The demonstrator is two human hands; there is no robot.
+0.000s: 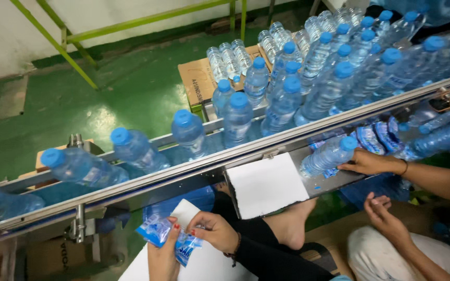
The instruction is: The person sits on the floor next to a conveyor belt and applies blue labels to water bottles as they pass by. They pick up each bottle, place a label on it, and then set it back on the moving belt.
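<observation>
We see both hands pinched on a bundle of blue-and-white bottle labels at the near edge: left hand grips it from below, right hand clamps its right end. White sheet lies under them. Just beyond runs a metal conveyor rail carrying blue-capped water bottles. To the right, a co-worker's hand touches one bottle on a steel shelf.
</observation>
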